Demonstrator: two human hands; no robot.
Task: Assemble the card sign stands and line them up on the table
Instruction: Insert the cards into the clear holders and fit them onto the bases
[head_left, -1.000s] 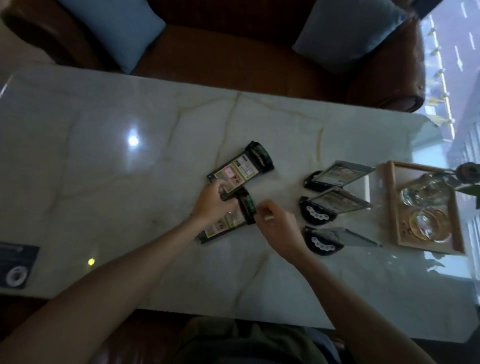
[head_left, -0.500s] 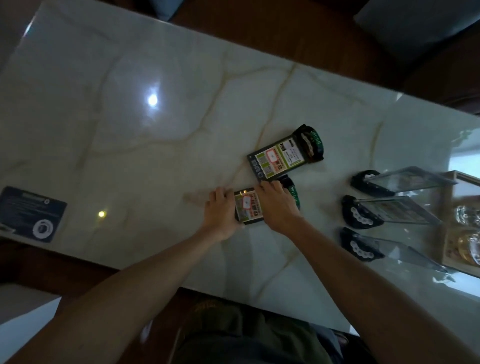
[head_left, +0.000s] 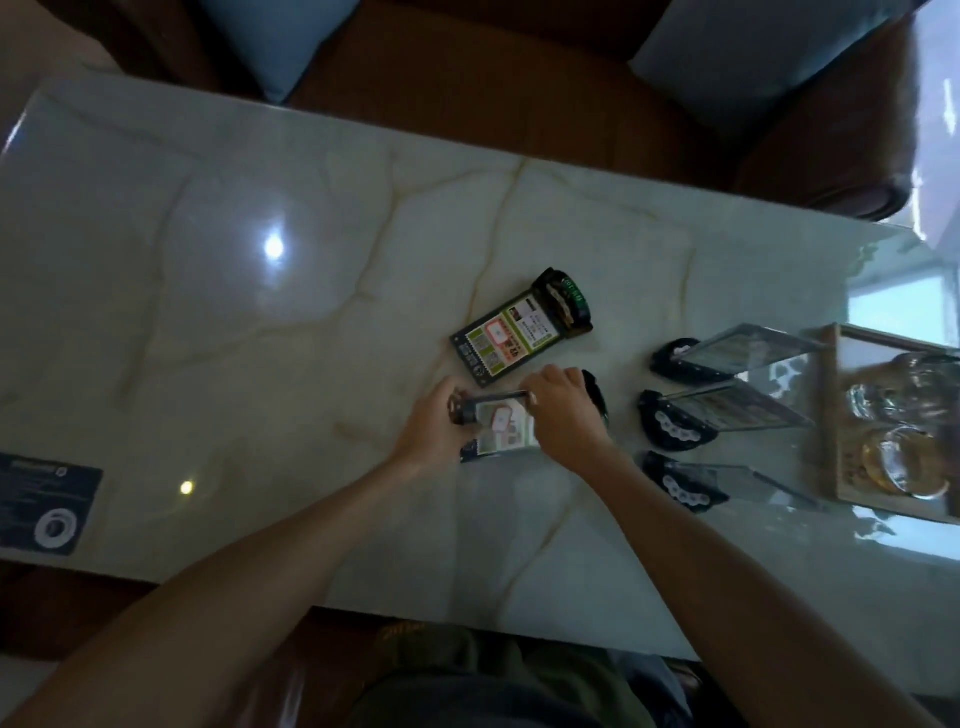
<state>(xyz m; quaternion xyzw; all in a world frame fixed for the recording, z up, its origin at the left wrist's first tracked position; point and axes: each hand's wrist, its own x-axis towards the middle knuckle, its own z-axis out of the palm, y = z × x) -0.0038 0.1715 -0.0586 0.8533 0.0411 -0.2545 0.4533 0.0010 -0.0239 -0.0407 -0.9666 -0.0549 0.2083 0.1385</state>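
Both my hands hold a card sign (head_left: 498, 423) just above the marble table (head_left: 260, 364). My left hand (head_left: 441, 426) grips its left end and my right hand (head_left: 558, 410) grips its right end near the black base (head_left: 595, 389). A second card sign (head_left: 506, 338) lies flat just beyond, its black and green base (head_left: 566, 304) at its far right end. Three assembled stands sit in a column to the right: far stand (head_left: 727, 351), middle stand (head_left: 727, 413) and near stand (head_left: 717, 480).
A wooden tray (head_left: 834, 415) with glassware stands at the right edge. A dark card with a white ring (head_left: 44, 506) lies at the table's left front corner. A brown sofa with blue cushions (head_left: 753, 52) runs behind the table.
The card sign that lay flat under my hands is now tilted up off the table, one edge raised. The camera view has shifted back.
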